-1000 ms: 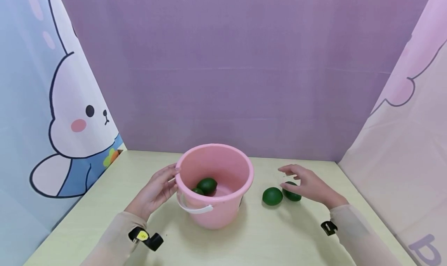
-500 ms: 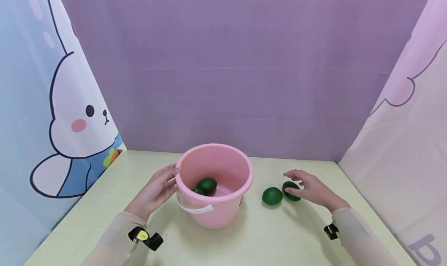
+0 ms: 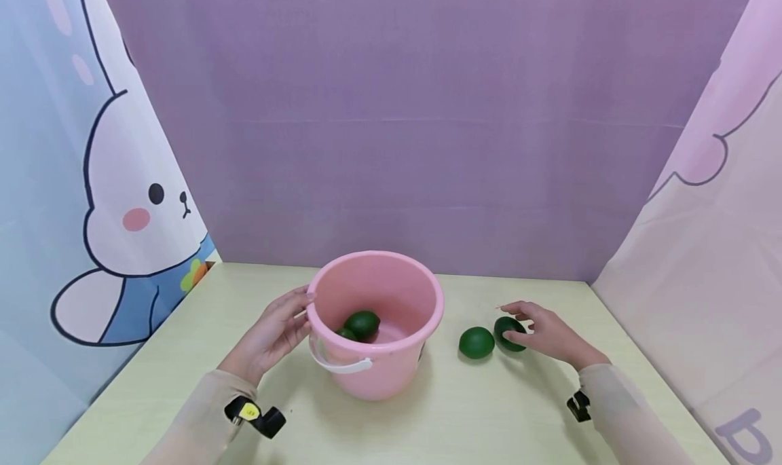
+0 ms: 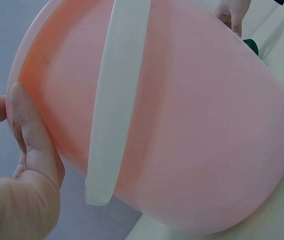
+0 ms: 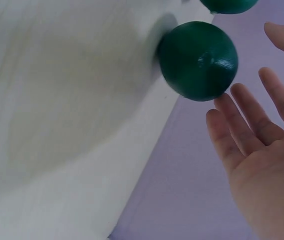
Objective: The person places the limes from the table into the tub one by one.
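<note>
From where I stand, the right hand (image 3: 550, 335) is at the right fruit (image 3: 504, 325), which sits on the table (image 3: 397, 431) close beside the left fruit (image 3: 476, 343); whether the two touch I can't tell. The right fingers are spread and gently bent, thumb well apart, holding nothing; a fingertip overlaps the fruit in the right wrist view, but contact is unclear. To my mind, a good grip here means bringing the thumb low on one side and the fingertips on the other, at the widest part, then squeezing evenly. The skin looks smooth and the shape round, so a push from one side could roll it into its neighbour. A straight lift would likely spare the left fruit a knock. The left hand (image 3: 271, 332) pinches the bucket (image 3: 379, 373) at its rim, thumb outside and a fingertip over the edge; that seems enough, provided it steadies without tipping. Two green fruits (image 3: 363, 324) lie inside, the front one partly hidden, and the white handle (image 3: 342, 368) hangs down the near side, clear of the right hand.
</note>
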Available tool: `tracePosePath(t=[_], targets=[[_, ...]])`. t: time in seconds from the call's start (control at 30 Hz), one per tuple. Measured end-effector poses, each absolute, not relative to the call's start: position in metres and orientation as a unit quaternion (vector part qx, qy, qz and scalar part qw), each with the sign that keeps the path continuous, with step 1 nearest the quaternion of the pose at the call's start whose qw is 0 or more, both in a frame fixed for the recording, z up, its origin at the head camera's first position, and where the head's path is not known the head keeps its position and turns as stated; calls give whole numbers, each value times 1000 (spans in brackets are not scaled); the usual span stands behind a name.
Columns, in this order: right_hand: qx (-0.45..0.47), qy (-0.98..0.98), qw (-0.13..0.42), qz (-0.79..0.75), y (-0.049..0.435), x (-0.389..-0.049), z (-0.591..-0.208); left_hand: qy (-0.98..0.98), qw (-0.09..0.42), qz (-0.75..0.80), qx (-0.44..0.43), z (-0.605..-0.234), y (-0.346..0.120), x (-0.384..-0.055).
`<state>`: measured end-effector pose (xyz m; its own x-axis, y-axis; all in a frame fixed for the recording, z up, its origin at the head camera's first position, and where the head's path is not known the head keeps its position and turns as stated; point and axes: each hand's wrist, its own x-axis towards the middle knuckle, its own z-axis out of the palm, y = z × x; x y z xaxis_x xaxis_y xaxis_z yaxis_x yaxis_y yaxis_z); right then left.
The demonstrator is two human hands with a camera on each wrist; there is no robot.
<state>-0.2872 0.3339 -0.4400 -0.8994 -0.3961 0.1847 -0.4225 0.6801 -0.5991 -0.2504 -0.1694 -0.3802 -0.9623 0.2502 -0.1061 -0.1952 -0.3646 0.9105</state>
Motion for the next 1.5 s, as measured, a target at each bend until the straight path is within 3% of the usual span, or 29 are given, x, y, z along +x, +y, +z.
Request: tracePosePath(t=[0.5,1.5], targets=[[197,-914,-1,355,339,-293,-465,545,135,827,27,-384,-168,-250],[182,-913,-34,363,339,-293,-470,548,138,825,28,-381,-170,-248]])
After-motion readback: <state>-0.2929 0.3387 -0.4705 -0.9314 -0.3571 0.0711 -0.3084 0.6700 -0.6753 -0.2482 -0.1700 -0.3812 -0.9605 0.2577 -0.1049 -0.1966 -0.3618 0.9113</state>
